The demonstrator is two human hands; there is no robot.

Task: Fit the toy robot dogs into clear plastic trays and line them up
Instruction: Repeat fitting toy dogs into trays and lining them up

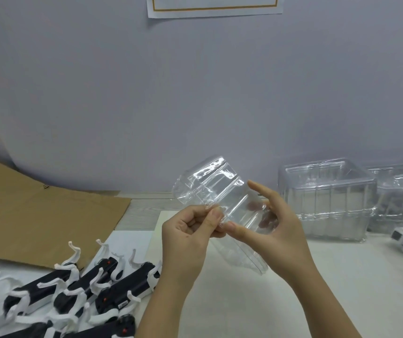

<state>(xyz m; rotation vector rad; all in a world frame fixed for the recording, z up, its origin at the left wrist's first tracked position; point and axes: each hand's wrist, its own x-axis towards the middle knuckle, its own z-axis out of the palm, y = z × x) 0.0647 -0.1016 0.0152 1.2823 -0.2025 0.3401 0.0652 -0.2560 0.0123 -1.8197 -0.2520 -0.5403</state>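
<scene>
Head: both grips [188,230] [268,228] pinch tray [220,189].

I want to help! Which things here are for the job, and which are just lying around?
For the job: tray, held by left hand and right hand; dogs; tray stacks.
Lying about: cardboard; paper on wall.

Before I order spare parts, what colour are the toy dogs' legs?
White legs on black toy dogs, clearest in the head view.
</scene>
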